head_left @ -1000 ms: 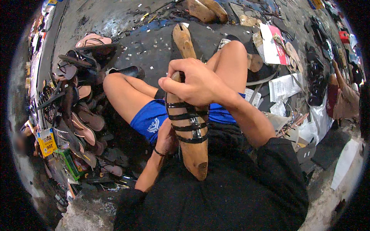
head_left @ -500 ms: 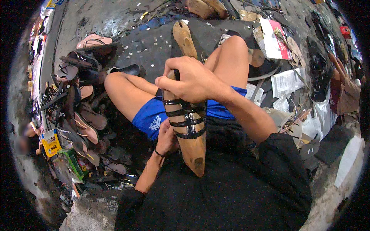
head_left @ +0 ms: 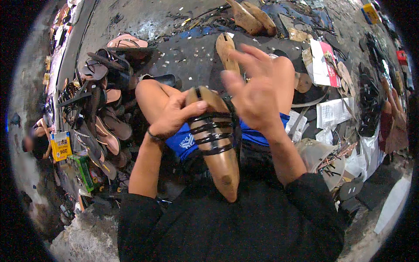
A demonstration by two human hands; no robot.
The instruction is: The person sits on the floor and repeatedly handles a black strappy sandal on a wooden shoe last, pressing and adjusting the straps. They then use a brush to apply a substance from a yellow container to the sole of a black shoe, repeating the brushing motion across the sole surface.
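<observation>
Wooden last, straps on, rest unclear: our left grip clasps its far end; right grip spreads empty alongside.

Lettering on blue shorts, yellow box

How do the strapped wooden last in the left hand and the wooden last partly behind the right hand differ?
The strapped last has black bands across it; the farther last shows none on its visible part. The left hand grips the strapped last, while the blurred right hand partly hides the farther last. The strapped last looks larger, but is nearer the camera than the farther last. Both look wooden and brown.
</observation>
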